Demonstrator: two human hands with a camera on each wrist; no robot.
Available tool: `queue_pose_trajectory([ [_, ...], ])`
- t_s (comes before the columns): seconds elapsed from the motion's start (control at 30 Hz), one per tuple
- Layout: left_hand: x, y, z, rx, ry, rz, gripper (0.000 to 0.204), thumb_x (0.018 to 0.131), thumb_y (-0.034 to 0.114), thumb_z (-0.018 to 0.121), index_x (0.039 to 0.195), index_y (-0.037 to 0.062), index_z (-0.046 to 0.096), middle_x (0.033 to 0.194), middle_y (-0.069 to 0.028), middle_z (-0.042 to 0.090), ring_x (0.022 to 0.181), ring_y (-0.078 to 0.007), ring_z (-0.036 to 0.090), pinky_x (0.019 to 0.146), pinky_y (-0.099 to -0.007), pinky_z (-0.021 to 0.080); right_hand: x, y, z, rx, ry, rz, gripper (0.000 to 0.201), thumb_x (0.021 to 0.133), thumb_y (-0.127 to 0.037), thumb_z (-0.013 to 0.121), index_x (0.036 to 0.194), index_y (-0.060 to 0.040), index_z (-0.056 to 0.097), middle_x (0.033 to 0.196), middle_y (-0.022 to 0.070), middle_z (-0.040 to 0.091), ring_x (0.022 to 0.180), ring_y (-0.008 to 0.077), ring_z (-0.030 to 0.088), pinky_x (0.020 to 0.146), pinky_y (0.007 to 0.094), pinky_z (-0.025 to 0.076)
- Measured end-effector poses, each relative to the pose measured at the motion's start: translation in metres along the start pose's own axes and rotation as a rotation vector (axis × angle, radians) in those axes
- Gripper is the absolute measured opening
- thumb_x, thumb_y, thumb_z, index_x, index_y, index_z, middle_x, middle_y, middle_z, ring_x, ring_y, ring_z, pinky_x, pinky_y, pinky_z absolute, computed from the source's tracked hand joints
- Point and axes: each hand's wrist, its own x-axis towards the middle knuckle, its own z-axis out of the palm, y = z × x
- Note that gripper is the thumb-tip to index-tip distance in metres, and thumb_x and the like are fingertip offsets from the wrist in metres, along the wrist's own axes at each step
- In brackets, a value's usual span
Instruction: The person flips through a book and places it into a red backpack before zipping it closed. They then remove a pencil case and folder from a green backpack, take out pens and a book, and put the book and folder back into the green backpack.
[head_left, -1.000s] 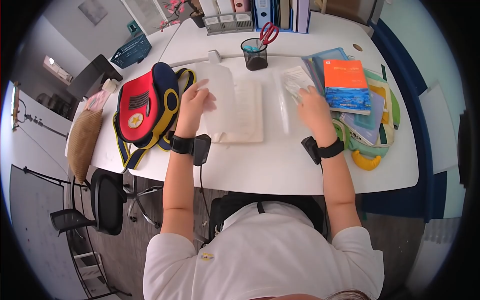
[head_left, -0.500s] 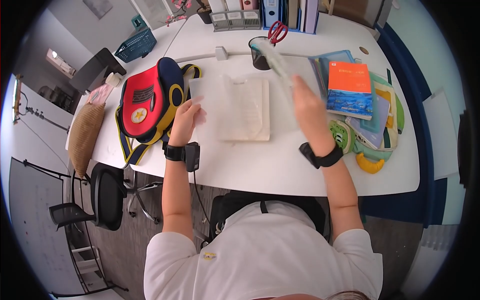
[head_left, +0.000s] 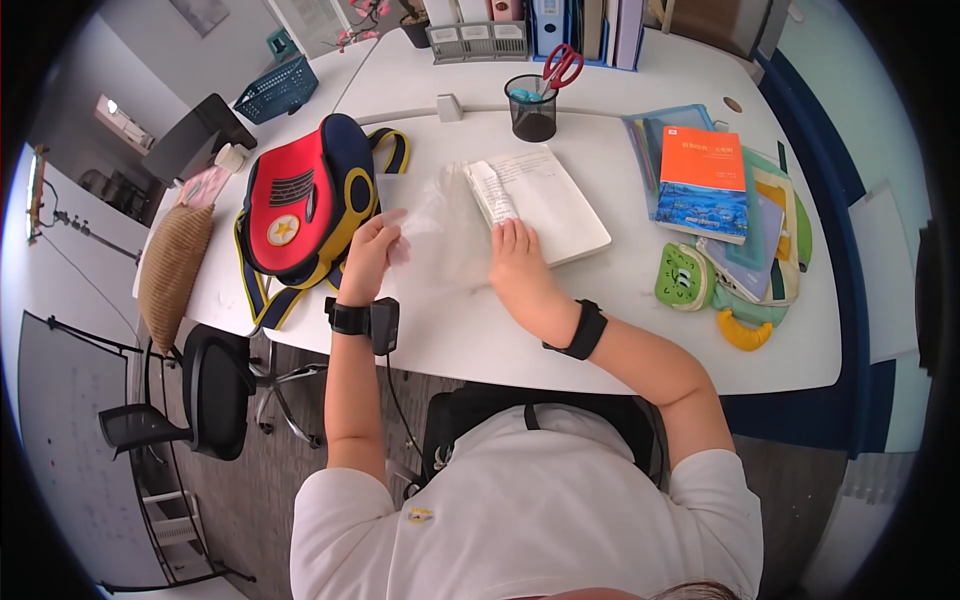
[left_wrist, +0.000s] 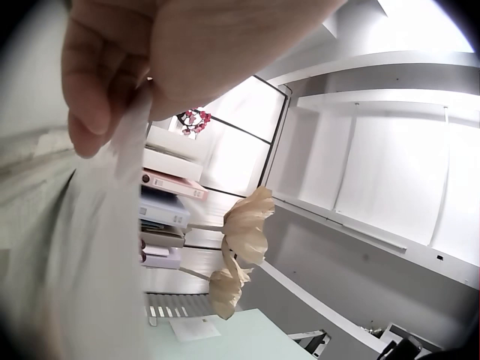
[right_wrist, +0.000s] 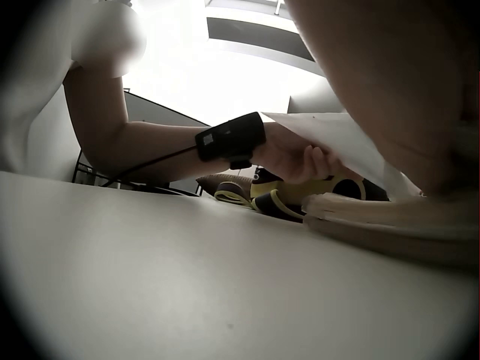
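Note:
The left hand [head_left: 371, 258] pinches the left edge of a translucent sheet or sleeve [head_left: 425, 235], also seen hanging from the fingers in the left wrist view. The right hand [head_left: 528, 278] has its fingertips on a narrow strip of printed paper [head_left: 489, 192], which lies along the left side of a notebook [head_left: 557, 205] with handwritten pages. The notebook sits at an angle on the table. The sheet's right part reaches to the notebook's left edge; whether it runs under it I cannot tell. In the right wrist view the notebook's edge [right_wrist: 375, 217] shows below the right hand.
A red and blue backpack [head_left: 295, 205] stands at the left. Behind the notebook is a mesh cup [head_left: 533, 122] with red scissors. To the right, an orange and blue book [head_left: 703, 185] lies on folders beside a green pouch [head_left: 684, 277]. File binders line the back.
The right hand has swung from the right side to the middle, bringing the paper strip onto the notebook. The notebook is now uncovered and turned. The left hand has moved slightly left, still pinching the sheet.

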Motion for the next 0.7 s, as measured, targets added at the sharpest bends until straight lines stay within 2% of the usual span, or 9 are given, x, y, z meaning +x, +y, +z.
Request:
queue_pose_trajectory([
  [0.2,-0.001,0.000,-0.002,0.015,0.001,0.008,0.033,0.087,0.009,0.047,0.118,-0.0025,0.050,0.069,-0.0029,0.056,0.058,-0.0099,0.053,0.054,-0.0218,0.043,0.005,-0.006,0.001,-0.036,-0.002,0.034,0.049,0.076,-0.008,0.053,0.118,0.0155,0.045,0.116,0.0288,0.051,0.111,0.0364,0.049,0.094,0.0470,0.038],
  [0.3,0.003,-0.006,-0.008,0.043,-0.001,0.021,0.035,0.087,0.009,0.048,0.120,-0.0040,0.048,0.069,-0.0043,0.056,0.057,-0.0105,0.054,0.053,-0.0219,0.043,-0.001,0.017,-0.006,0.143,-0.068,-0.093,0.053,0.074,-0.011,0.055,0.119,0.0146,0.044,0.116,0.0281,0.051,0.111,0.0362,0.050,0.093,0.0480,0.037],
  [0.33,0.004,-0.009,-0.010,0.057,-0.005,0.026,0.036,0.087,0.009,0.049,0.120,-0.0046,0.047,0.069,-0.0048,0.057,0.056,-0.0106,0.054,0.053,-0.0220,0.043,0.000,0.027,-0.014,0.212,-0.251,-0.123,0.056,0.075,-0.014,0.057,0.123,0.0110,0.043,0.119,0.0264,0.050,0.112,0.0340,0.050,0.094,0.0484,0.037],
  [0.43,0.008,-0.014,-0.012,0.218,0.036,0.037,0.041,0.086,0.010,0.052,0.122,-0.0073,0.043,0.069,-0.0051,0.057,0.053,-0.0106,0.054,0.053,-0.0224,0.045,0.011,0.064,-0.036,0.681,-0.418,-0.100,0.055,0.077,-0.020,0.059,0.122,0.0074,0.046,0.122,0.0242,0.050,0.109,0.0319,0.052,0.092,0.0458,0.040],
  [0.47,0.009,-0.016,-0.013,0.318,0.069,0.039,0.042,0.085,0.010,0.054,0.122,-0.0072,0.043,0.073,-0.0069,0.058,0.058,-0.0128,0.056,0.057,-0.0245,0.046,0.023,0.077,-0.046,0.751,-0.552,0.048,0.051,0.078,-0.026,0.060,0.117,0.0053,0.051,0.120,0.0226,0.051,0.105,0.0323,0.054,0.088,0.0419,0.044],
  [0.53,0.010,-0.019,-0.012,0.518,0.137,0.044,0.045,0.084,0.011,0.057,0.122,-0.0071,0.043,0.081,-0.0106,0.059,0.068,-0.0170,0.059,0.065,-0.0286,0.048,0.024,0.098,-0.027,0.605,-0.316,0.236,0.047,0.077,-0.030,0.061,0.108,0.0055,0.056,0.111,0.0234,0.055,0.100,0.0338,0.056,0.081,0.0424,0.047],
  [0.57,0.011,-0.021,-0.010,0.743,0.193,0.256,0.047,0.083,0.012,0.058,0.123,-0.0063,0.043,0.087,-0.0126,0.058,0.076,-0.0198,0.058,0.071,-0.0308,0.047,0.022,0.107,-0.017,0.530,-0.198,0.327,0.046,0.077,-0.032,0.062,0.103,0.0056,0.058,0.106,0.0238,0.057,0.098,0.0345,0.057,0.078,0.0426,0.049],
  [0.63,0.012,-0.023,0.001,1.183,0.303,0.692,0.049,0.080,0.013,0.061,0.123,-0.0047,0.043,0.099,-0.0165,0.057,0.090,-0.0253,0.056,0.082,-0.0353,0.045,0.021,0.121,-0.008,0.444,-0.313,0.485,0.047,0.077,-0.035,0.063,0.099,0.0066,0.058,0.105,0.0242,0.057,0.094,0.0356,0.058,0.078,0.0411,0.049],
  [0.7,0.010,-0.011,0.014,1.161,0.133,0.674,0.046,0.081,0.012,0.060,0.123,0.0004,0.045,0.101,-0.0161,0.053,0.097,-0.0259,0.052,0.084,-0.0348,0.043,0.018,0.134,0.008,0.489,-0.362,0.551,0.048,0.078,-0.037,0.064,0.095,0.0071,0.058,0.100,0.0236,0.058,0.090,0.0363,0.059,0.077,0.0402,0.049],
])
